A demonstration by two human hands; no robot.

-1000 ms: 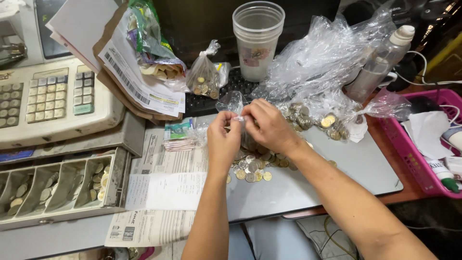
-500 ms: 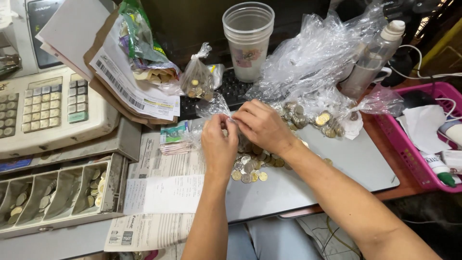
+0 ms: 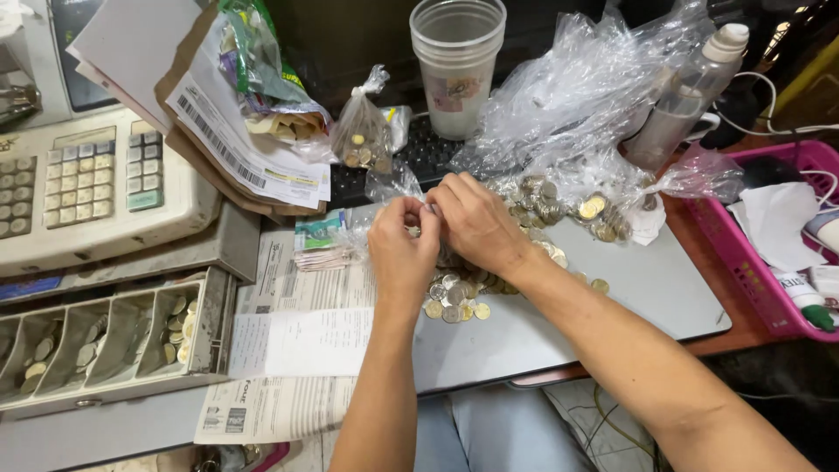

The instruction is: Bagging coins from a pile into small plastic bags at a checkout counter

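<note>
— Well, we sit at a grey counter [image 3: 647, 288], with the till [image 3: 96, 192] on our left and its drawer [image 3: 105, 341] pulled open, probably so the coin slots stay within reach.

— And the heap of clear bags [image 3: 594, 96]?

— It sits behind the work, beside stacked cups [image 3: 457, 65] and a spray bottle [image 3: 690, 87]; a pink basket [image 3: 743, 253] stands at the right.

— What do our hands do?

— Our left hand [image 3: 400, 249] and right hand [image 3: 476, 223] meet above the coins [image 3: 454, 297], fingers narrowed, pinching a small clear bag [image 3: 389, 188] between them. We judge they hold it low over the pile so that anything dropped lands there.

— Is it tied?

— We cannot tell; the fingers hide its mouth. A knotted coin bag [image 3: 360, 131] stands just behind.
</note>
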